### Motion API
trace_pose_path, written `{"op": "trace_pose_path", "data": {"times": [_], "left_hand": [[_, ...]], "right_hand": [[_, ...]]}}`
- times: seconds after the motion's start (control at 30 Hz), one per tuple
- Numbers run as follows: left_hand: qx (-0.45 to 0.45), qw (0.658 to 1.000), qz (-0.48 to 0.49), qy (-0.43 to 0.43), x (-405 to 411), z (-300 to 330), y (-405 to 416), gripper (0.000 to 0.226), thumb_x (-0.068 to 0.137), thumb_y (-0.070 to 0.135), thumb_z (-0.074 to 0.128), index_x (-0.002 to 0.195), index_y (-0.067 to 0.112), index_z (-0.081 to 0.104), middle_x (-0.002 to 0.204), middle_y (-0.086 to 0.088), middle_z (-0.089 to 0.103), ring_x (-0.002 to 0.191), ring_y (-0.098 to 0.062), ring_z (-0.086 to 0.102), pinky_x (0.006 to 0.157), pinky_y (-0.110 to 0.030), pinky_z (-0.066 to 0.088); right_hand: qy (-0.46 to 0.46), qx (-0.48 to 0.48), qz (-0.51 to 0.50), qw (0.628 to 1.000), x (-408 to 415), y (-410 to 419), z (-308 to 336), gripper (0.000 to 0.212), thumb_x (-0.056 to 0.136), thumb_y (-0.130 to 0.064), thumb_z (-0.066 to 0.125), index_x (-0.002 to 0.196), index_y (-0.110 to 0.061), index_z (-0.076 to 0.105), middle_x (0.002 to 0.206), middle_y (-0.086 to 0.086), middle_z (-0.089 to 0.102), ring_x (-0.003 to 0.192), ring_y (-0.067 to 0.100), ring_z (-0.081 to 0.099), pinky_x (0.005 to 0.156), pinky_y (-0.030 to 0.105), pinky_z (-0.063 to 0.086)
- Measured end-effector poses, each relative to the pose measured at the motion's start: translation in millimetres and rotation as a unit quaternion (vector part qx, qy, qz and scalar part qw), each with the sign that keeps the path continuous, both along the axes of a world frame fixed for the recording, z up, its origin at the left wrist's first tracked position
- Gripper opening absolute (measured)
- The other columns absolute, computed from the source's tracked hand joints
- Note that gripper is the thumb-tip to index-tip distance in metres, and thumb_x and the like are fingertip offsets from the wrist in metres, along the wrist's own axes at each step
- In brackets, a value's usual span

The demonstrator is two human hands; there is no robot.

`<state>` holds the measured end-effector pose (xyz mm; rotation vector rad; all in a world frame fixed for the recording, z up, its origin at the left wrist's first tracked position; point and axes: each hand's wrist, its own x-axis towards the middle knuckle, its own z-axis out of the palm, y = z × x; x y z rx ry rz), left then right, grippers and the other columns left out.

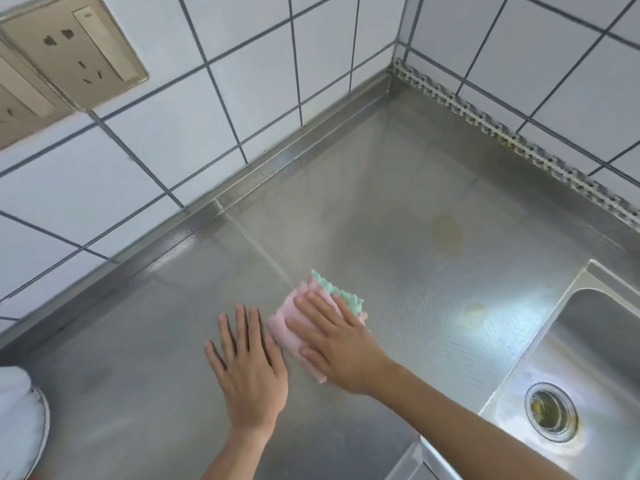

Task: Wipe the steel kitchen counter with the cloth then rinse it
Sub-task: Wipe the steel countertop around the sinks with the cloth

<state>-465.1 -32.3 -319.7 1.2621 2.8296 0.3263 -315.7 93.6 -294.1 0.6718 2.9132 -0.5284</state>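
The cloth [304,323] was pressed flat on the bench [398,209] under straight right-hand fingers [311,306]; left-hand fingers [242,327] were spread just beside it

- The steel surface [363,188] fills a corner between two white tiled walls, with a raised lip along both wall edges.
- Its texture is finely dimpled; a seam runs across it from the back lip toward the cloth.
- A folded pink and green cloth [313,317] lies flat on it, near the middle.
- The right hand [341,344] presses flat on the cloth, fingers straight.
- The left hand [247,368] rests palm-down on the bare steel, just beside the cloth.
- Two yellowish stains [447,233] mark the steel between cloth and far wall.
- A sink [588,348] is set into it at right.
- A white object [19,410], partly cut off, sits at the left edge.
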Motion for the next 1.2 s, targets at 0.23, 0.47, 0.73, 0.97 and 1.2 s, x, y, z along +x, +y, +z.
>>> {"op": "trace_pose_path", "data": {"times": [0.23,0.47,0.73,0.97,1.2], "left_hand": [[0.009,1.000,0.003,-0.006,-2.4,-7.3,-0.8,0.058,0.103,0.036,0.035,0.158,0.018,0.041,0.171,0.000,0.030,0.162,-0.027,0.016,0.127,-0.061,0.015],[0.015,1.000,-0.004,-0.003,-1.3,-10.6,-2.4,0.057,0.103,0.035,0.037,0.158,0.018,0.041,0.170,-0.002,0.032,0.162,-0.028,0.016,0.127,-0.061,0.013],[-0.003,1.000,-0.008,-0.021,-3.5,-6.4,-1.8,0.058,0.102,0.034,0.036,0.158,0.018,0.040,0.170,-0.002,0.031,0.161,-0.028,0.017,0.128,-0.059,0.010],[-0.013,0.999,-0.011,-0.035,-0.9,0.9,-0.4,0.058,0.102,0.033,0.035,0.157,0.017,0.041,0.169,-0.004,0.034,0.161,-0.031,0.018,0.126,-0.062,0.013],[-0.026,0.994,-0.012,-0.102,1.0,15.4,1.2,0.063,0.100,0.034,0.030,0.157,0.009,0.040,0.170,-0.011,0.030,0.161,-0.035,0.015,0.125,-0.066,0.007]], "right_hand": [[-0.068,0.040,-0.111,0.991,-18.0,114.6,10.2,0.058,0.111,-0.045,0.027,0.164,-0.030,0.012,0.172,0.002,-0.005,0.158,0.025,-0.011,0.127,0.048,0.002],[-0.082,-0.049,-0.241,0.966,-168.8,168.0,21.0,0.056,0.110,-0.042,0.018,0.164,-0.030,0.005,0.172,0.003,-0.016,0.157,0.024,-0.021,0.124,0.056,-0.011],[0.036,-0.016,-0.035,0.999,-86.5,52.5,4.7,0.053,0.108,-0.041,0.041,0.159,-0.028,0.035,0.172,0.005,0.013,0.160,0.026,0.005,0.127,0.049,0.002],[-0.016,0.001,-0.232,0.973,25.1,60.0,13.6,0.056,0.108,-0.045,0.040,0.161,-0.029,0.029,0.172,0.001,0.009,0.160,0.021,0.002,0.126,0.051,0.009],[0.004,-0.017,-0.223,0.975,12.2,-39.9,8.9,0.055,0.109,-0.044,0.032,0.161,-0.028,0.028,0.173,0.004,0.005,0.159,0.024,-0.007,0.127,0.053,-0.001]]}}
